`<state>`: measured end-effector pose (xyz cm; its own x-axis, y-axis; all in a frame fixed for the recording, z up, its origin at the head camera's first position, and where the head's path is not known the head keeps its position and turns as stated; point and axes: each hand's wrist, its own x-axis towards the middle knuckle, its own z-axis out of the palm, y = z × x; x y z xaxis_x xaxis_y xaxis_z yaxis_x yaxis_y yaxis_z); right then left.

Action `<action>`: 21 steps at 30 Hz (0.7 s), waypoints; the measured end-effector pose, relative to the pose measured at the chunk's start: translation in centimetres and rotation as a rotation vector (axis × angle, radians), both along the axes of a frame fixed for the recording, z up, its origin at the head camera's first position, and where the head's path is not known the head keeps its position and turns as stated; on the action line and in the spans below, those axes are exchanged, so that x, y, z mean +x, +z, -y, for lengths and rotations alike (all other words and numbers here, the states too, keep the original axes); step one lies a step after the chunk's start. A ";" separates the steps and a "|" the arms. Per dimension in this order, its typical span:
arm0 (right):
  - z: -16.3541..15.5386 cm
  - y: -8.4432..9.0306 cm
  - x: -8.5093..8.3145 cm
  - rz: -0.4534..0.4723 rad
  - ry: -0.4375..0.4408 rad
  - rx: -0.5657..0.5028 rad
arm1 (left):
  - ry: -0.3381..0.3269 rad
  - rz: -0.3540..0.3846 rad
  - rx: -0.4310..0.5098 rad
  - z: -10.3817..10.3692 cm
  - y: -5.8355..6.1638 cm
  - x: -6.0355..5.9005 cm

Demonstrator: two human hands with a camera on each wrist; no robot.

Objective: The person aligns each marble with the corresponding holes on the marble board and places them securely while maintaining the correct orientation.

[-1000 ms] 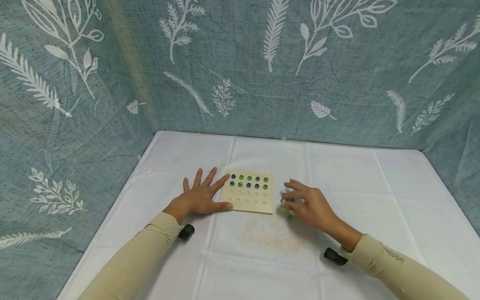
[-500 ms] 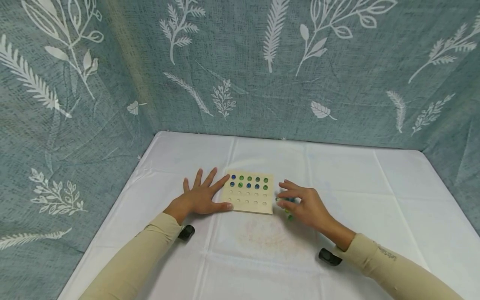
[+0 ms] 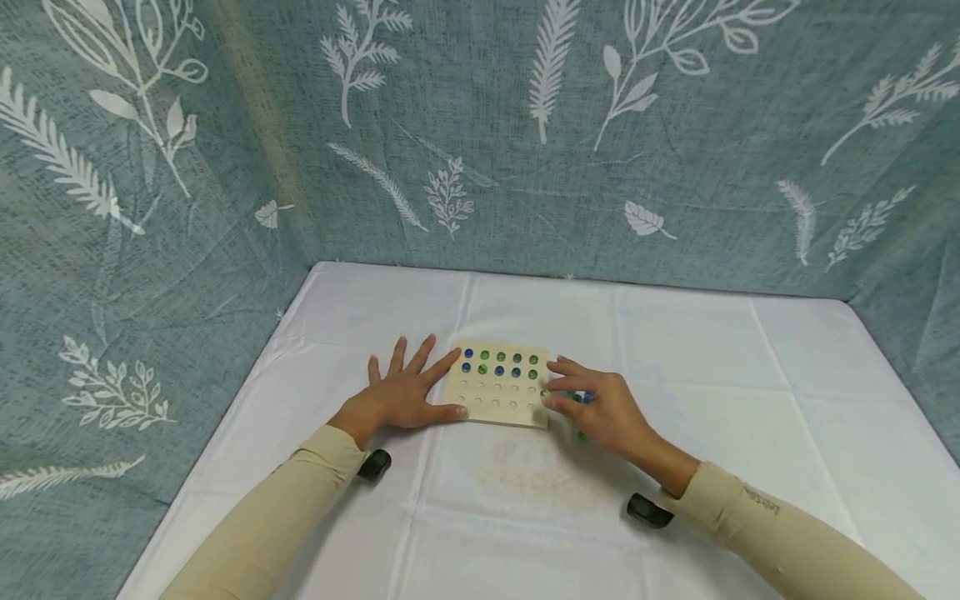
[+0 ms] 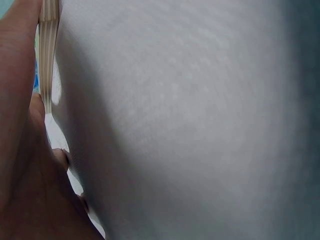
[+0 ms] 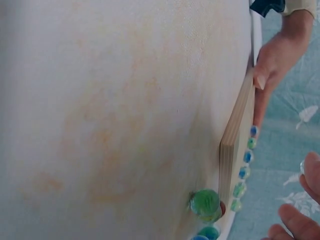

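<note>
Blue and green marbles [image 3: 500, 363] are filling a pale wooden board [image 3: 497, 402]; white cloth [image 3: 675, 350] is covering the desk, teal leaf-print curtain [image 3: 480, 133] hanging behind.

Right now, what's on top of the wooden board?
On the wooden board, blue and green marbles fill the two far rows; nearer holes show bare. The right hand covers the right edge, so anything there is hidden.
</note>
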<state>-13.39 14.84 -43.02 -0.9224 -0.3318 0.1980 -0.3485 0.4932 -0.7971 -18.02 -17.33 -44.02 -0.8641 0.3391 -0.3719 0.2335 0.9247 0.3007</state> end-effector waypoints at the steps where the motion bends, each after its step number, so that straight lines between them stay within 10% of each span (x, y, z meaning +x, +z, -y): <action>1: 0.1 0.0 0.0 0.000 0.000 -0.007 | 0.000 -0.001 0.000 0.0 0.0 0.0; 21: 1.6 0.1 -0.3 -0.010 0.011 -0.034 | -0.006 -0.005 0.010 0.1 -0.1 -0.1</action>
